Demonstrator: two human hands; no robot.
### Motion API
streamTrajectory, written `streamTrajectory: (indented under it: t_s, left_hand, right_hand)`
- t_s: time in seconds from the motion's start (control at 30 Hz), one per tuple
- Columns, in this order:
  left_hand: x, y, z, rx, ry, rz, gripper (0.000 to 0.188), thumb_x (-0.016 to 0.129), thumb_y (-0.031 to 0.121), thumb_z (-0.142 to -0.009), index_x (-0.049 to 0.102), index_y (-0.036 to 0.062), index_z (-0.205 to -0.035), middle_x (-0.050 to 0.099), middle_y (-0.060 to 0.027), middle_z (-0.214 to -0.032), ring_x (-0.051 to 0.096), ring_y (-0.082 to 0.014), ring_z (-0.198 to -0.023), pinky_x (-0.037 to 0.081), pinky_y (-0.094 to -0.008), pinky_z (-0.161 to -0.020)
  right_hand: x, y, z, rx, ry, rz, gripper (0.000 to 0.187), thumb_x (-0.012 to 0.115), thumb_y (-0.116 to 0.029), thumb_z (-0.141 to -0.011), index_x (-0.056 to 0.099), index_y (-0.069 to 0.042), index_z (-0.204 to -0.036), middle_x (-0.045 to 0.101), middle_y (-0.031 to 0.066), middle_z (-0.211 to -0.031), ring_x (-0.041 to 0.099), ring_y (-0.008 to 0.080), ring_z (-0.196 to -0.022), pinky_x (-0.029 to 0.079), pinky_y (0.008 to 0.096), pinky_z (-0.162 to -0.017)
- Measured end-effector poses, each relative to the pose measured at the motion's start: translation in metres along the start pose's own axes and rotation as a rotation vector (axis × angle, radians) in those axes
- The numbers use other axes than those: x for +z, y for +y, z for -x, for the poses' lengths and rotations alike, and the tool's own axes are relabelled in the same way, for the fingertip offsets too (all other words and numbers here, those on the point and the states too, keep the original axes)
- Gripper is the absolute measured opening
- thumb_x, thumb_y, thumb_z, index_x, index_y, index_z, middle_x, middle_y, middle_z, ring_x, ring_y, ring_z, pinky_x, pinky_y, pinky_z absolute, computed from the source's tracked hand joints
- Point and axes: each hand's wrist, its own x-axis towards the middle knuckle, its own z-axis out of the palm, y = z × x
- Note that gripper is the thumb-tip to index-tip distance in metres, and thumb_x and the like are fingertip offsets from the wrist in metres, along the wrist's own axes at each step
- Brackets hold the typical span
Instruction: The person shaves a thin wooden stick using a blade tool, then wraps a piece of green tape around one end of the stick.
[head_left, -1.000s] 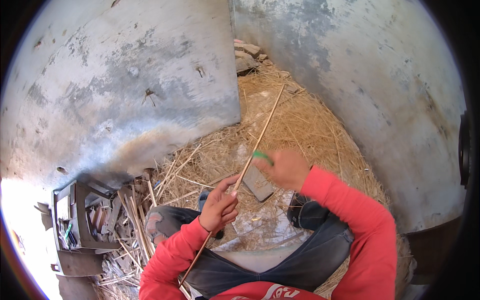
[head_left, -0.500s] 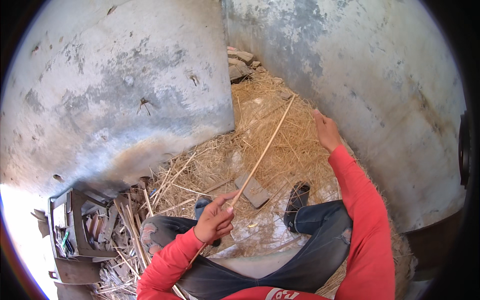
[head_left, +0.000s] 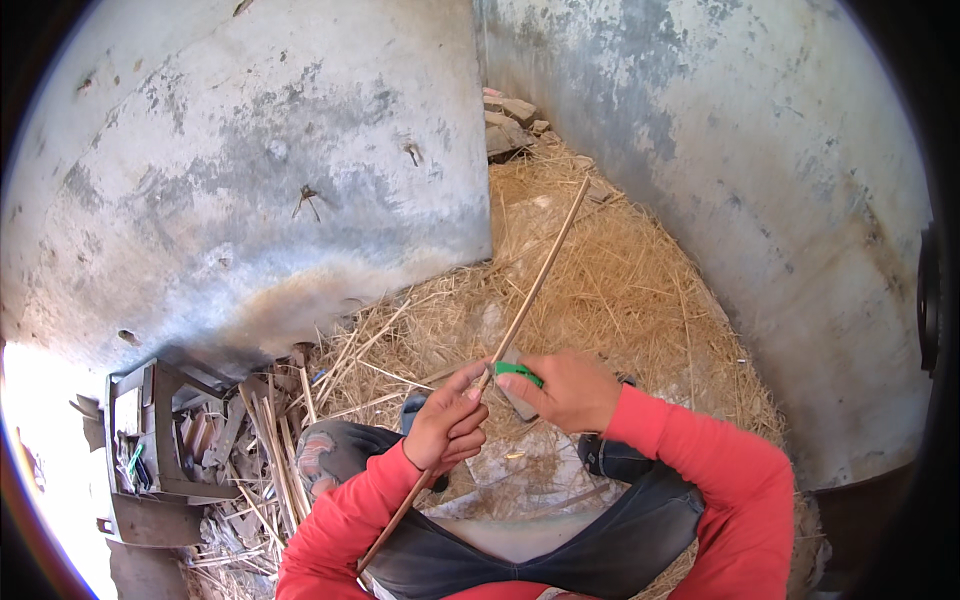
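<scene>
A long thin wooden stick (head_left: 545, 265) slants from beside my left leg up toward the far straw. My left hand (head_left: 447, 418) is closed around its lower middle, fingers wrapped and thumb pressed on it. Just right of that grip, my right hand (head_left: 575, 388) is closed on a small green tool (head_left: 520, 374), whose tip meets or nearly meets the stick by my left fingertips. The palm hides much of the tool, so its exact kind does not show. Partly covered by the right hand, a grey block (head_left: 522, 405) lies on the ground beyond.
Loose straw (head_left: 610, 270) covers the floor ahead. A bundle of sticks (head_left: 275, 440) lies by my left knee, next to a dark wooden frame (head_left: 150, 440) holding scraps. Worn plaster walls (head_left: 260, 150) close in left and right; broken bricks (head_left: 510, 125) lie in the far corner.
My right hand has come from the far right back to the stick beside my left hand, and the green tool now shows in it. The view has shifted slightly.
</scene>
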Motion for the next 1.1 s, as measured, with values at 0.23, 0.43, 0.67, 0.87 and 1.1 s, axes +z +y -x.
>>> streamTrajectory:
  t_s: [0.23,0.43,0.67,0.87,1.1]
  left_hand:
    - [-0.013,-0.009,0.013,-0.034,-0.031,-0.126,0.046,0.045,0.018,-0.107,0.032,0.0163,-0.151,0.027,0.0058,-0.058,0.021,-0.0048,-0.042,0.021,-0.0216,-0.041]
    - [-0.016,-0.025,0.019,0.004,-0.183,-0.208,0.05,0.046,0.016,-0.107,0.028,0.0128,-0.154,0.031,0.0056,-0.058,0.024,-0.0045,-0.044,0.024,-0.0219,-0.043]
    - [-0.008,-0.01,0.012,0.035,-0.112,-0.18,0.05,0.045,0.015,-0.107,0.029,0.0127,-0.154,0.03,0.0059,-0.057,0.024,-0.0044,-0.044,0.024,-0.0219,-0.043]
    - [0.005,-0.003,0.006,0.059,-0.043,-0.144,0.049,0.046,0.017,-0.107,0.031,0.0145,-0.153,0.027,0.0063,-0.057,0.023,-0.0048,-0.043,0.023,-0.0215,-0.042]
    - [-0.004,-0.007,0.006,0.013,0.017,-0.078,0.044,0.047,0.017,-0.106,0.036,0.0142,-0.149,0.025,0.0069,-0.058,0.02,-0.005,-0.044,0.022,-0.0214,-0.042]
  right_hand:
    - [-0.038,0.073,-0.042,0.259,0.452,-0.118,0.061,0.039,-0.056,-0.102,0.069,-0.006,-0.117,0.066,0.026,-0.078,0.068,0.0393,-0.078,0.052,0.0493,-0.073]
    - [-0.101,0.208,-0.008,0.534,0.8,-0.145,0.061,0.042,-0.055,-0.102,0.063,0.001,-0.091,0.055,0.0065,-0.069,0.052,0.0174,-0.065,0.043,0.0364,-0.063]
    - [-0.077,0.105,-0.006,0.22,0.761,-0.212,0.06,0.044,-0.056,-0.101,0.067,0.0,-0.107,0.063,0.0108,-0.079,0.057,0.019,-0.073,0.045,0.0376,-0.066]
    - [-0.026,0.011,0.01,-0.002,0.177,-0.01,0.061,0.047,-0.057,-0.099,0.067,-0.003,-0.119,0.064,0.0213,-0.07,0.065,0.0337,-0.065,0.051,0.0451,-0.062]
    - [-0.007,0.01,-0.005,0.146,0.121,-0.003,0.056,0.042,-0.051,-0.103,0.063,-0.007,-0.129,0.065,0.0205,-0.069,0.067,0.0362,-0.065,0.051,0.0469,-0.062]
